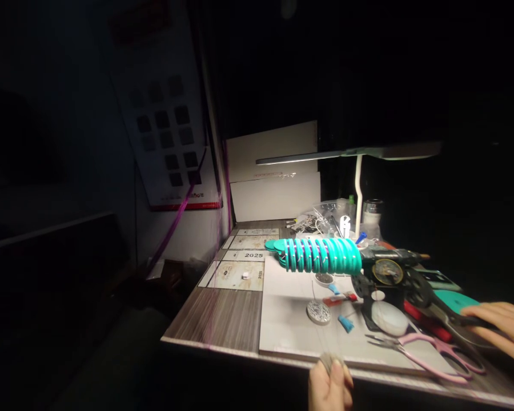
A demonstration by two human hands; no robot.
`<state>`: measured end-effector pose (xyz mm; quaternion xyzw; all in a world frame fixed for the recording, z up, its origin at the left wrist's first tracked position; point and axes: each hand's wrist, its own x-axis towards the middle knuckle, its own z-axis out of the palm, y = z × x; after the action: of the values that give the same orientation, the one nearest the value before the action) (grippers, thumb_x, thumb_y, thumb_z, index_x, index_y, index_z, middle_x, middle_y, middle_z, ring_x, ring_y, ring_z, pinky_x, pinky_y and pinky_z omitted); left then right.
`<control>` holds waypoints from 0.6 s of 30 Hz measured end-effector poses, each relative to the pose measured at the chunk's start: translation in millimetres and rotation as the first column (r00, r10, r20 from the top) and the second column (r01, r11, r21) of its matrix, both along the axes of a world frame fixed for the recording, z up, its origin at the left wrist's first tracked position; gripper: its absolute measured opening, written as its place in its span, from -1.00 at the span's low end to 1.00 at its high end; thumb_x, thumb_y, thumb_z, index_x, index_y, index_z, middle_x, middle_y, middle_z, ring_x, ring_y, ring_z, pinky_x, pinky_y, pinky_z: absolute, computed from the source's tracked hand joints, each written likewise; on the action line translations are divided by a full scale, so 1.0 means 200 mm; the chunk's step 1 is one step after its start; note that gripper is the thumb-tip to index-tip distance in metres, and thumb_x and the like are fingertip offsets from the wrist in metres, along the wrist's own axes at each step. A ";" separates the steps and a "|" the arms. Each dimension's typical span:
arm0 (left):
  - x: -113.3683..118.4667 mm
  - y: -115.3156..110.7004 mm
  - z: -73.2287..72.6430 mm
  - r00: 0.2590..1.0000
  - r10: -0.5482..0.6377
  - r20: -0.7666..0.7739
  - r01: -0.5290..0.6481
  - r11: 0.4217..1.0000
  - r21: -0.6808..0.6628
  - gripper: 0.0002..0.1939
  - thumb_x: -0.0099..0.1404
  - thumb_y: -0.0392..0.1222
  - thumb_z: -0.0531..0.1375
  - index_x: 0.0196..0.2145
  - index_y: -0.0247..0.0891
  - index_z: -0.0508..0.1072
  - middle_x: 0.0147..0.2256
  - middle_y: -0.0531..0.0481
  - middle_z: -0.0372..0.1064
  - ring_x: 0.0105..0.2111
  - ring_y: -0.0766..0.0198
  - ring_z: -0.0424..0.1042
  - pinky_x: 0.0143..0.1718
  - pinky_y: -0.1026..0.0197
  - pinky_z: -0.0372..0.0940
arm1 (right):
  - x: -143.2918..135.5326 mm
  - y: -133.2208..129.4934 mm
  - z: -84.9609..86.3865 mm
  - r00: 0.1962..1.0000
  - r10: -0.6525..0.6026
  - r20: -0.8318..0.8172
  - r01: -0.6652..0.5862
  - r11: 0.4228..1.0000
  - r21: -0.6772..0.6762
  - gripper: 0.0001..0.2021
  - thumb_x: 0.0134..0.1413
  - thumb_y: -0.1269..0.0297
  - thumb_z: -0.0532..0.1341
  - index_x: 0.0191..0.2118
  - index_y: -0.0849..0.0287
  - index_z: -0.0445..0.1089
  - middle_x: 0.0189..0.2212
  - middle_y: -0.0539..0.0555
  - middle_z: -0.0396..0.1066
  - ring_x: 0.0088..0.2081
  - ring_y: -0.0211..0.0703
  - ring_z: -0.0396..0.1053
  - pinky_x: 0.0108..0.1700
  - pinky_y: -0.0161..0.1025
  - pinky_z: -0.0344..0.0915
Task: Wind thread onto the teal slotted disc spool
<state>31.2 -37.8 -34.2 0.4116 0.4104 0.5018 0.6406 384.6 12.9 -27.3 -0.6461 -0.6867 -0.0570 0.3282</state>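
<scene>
My left hand point(330, 388) is closed at the front edge of the board, pinching thin, pale strands that run up toward a round tin of small silvery pieces point(318, 313). At the right edge, my right hand point(503, 330) has its fingers on a dark-handled tool, partly hidden by them, beside a flat teal disc point(456, 299). A row of teal discs point(321, 256) with purple thread between them sits on the shaft of a black hand-cranked winder point(388, 273). Pink-handled pliers point(428, 357) lie between the hands.
Blue tassels point(346, 323), a red-capped tube point(340, 299) and a white round dish point(389, 318) lie on the white board point(282, 331). A lamp point(358, 194) stands behind, near plastic bags and a jar point(372, 211). Purple threads hang at the left.
</scene>
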 end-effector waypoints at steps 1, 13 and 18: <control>0.00 0.01 0.01 1.000 0.001 0.000 -0.001 1.000 -0.016 -0.44 -0.20 0.36 0.10 -0.64 -0.28 0.24 -0.83 0.22 -0.15 -0.78 0.51 -0.16 -0.71 0.34 -0.26 | 0.00 0.00 0.00 1.000 -0.007 -0.027 0.007 1.000 -0.010 -0.82 -0.39 -0.14 0.11 -0.50 -0.39 0.32 -0.42 0.10 0.39 -0.35 0.01 0.34 -0.29 -0.05 0.24; 0.02 0.04 -0.03 0.998 0.064 0.013 -0.063 0.996 -0.065 -0.39 -0.24 0.43 0.03 -0.60 -0.26 0.17 -0.81 0.26 -0.18 -0.80 0.54 -0.25 -0.73 0.35 -0.33 | -0.41 -0.08 0.51 0.993 -0.039 -0.114 0.039 0.999 0.003 -0.66 -0.14 -0.12 -0.04 -0.17 -0.28 0.14 -0.12 -0.03 0.28 -0.12 -0.06 0.26 -0.14 -0.06 0.26; 0.04 0.06 -0.07 0.994 0.112 0.007 -0.112 0.992 -0.061 -0.38 -0.25 0.43 0.03 -0.61 -0.25 0.17 -0.82 0.28 -0.21 -0.79 0.55 -0.30 -0.73 0.35 -0.36 | -0.95 0.12 0.90 0.950 0.240 0.198 -0.240 0.970 -0.022 -0.36 -0.04 -0.20 -0.17 0.05 0.15 0.05 0.03 0.10 0.09 0.04 -0.04 0.07 0.06 -0.09 0.10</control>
<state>39.2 -26.3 -47.2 0.3656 0.4446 0.5264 0.6258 193.7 36.5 153.5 -0.5483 -0.7895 -0.0821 0.2631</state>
